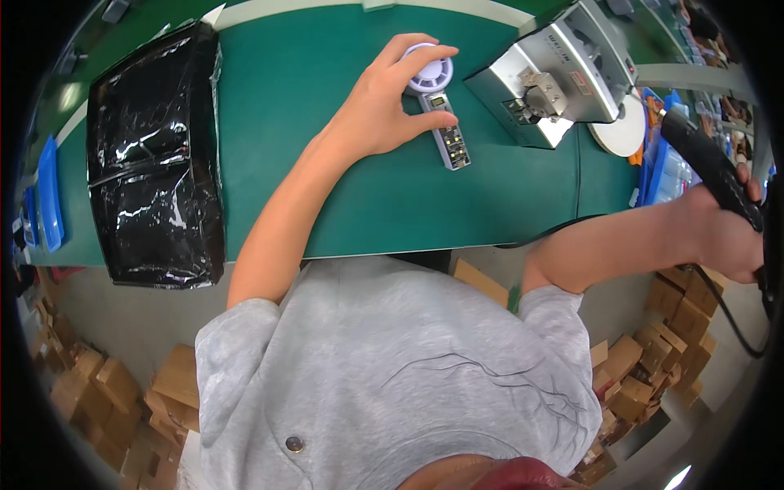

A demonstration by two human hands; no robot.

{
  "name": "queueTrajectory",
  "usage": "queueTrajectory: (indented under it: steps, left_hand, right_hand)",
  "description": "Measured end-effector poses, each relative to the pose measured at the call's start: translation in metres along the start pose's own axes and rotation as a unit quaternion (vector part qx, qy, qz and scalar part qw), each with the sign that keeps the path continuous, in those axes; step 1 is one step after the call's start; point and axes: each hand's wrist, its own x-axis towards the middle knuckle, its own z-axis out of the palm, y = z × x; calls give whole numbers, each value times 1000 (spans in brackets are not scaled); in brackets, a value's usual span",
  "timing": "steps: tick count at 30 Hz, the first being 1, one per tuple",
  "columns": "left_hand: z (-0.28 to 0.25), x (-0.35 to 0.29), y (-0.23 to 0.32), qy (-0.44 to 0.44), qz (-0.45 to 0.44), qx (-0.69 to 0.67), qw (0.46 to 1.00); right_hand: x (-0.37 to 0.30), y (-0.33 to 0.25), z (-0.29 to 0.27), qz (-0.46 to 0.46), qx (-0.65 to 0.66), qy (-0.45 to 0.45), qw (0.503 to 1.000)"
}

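A small pale-lilac handheld fan [433,75] lies on the green work table, its round head away from me and its handle pointing toward me. Along that handle a circuit board [451,135] is exposed. My left hand [384,102] grips the fan, fingers curled over the round head and thumb pressed at the handle. Off to the far right, my right hand [731,233] is closed round a black corded hand tool [709,159], raised beside the table. Its tip points up and to the left, well apart from the fan. The picture's dark rim hides part of its grip.
A silver metal bench machine [559,77] stands right of the fan, next to a white disc [619,126]. Blue bins [665,167] sit beyond it. Black plastic-wrapped packages [151,155] lie on the left. A cable [563,232] crosses the front edge; cardboard boxes [625,359] cover floor areas.
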Motion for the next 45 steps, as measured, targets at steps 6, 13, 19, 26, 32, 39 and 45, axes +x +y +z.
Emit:
queueTrajectory:
  steps: [6, 13, 19, 26, 32, 39, 45]
  left_hand:
    - [0, -3, 1, 4, 9, 40, 999]
    - [-2, 1, 2, -10, 8, 7, 1000]
    - [0, -1, 3, -20, -19, -18, 999]
    - [0, -2, 5, 1, 2, -3, 1000]
    - [4, -3, 2, 5, 3, -2, 1000]
    - [4, -5, 1, 19, 18, 19, 999]
    - [6, -4, -3, 15, 3, -33, 999]
  right_hand:
    - [-14, 27, 5, -91, -81, -29, 992]
    - [-18, 23, 10, 120, 40, -189, 974]
    - [-37, 32, 28, 14, -42, -148, 988]
    - [-31, 27, 15, 175, 110, -186, 960]
    - [-53, 43, 23, 110, 30, -200, 973]
    - [-77, 17, 48, 186, -105, -224, 951]
    - [-83, 22, 30, 213, 95, -224, 946]
